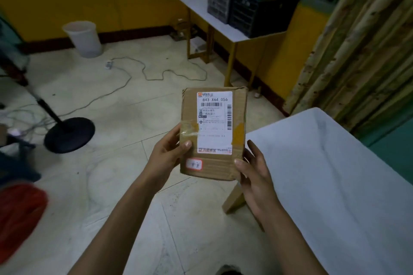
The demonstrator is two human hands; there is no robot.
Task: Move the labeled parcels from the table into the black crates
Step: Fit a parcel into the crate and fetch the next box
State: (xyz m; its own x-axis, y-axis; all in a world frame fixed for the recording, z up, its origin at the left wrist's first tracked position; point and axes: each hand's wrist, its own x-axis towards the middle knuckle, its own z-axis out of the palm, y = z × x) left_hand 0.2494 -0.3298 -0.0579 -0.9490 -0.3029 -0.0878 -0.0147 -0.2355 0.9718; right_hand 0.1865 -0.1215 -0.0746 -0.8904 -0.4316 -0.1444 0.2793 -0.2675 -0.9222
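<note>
Grip: parcel [213, 134] pinched low by left hand [166, 154] and right hand [252, 169], thumbs on top.
Risk: could be tipped forward and dropped before the crates [252, 11].

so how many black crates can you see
2. Both stand side by side on the far table: the left crate and the bigger right crate, nearer the curtain. More could be hidden behind them.

Parcel [212, 134] between my left hand [167, 154] and right hand [252, 174], counter [335, 174] to my right, crates [257, 13] on the far counter [225, 31] behind.
</note>
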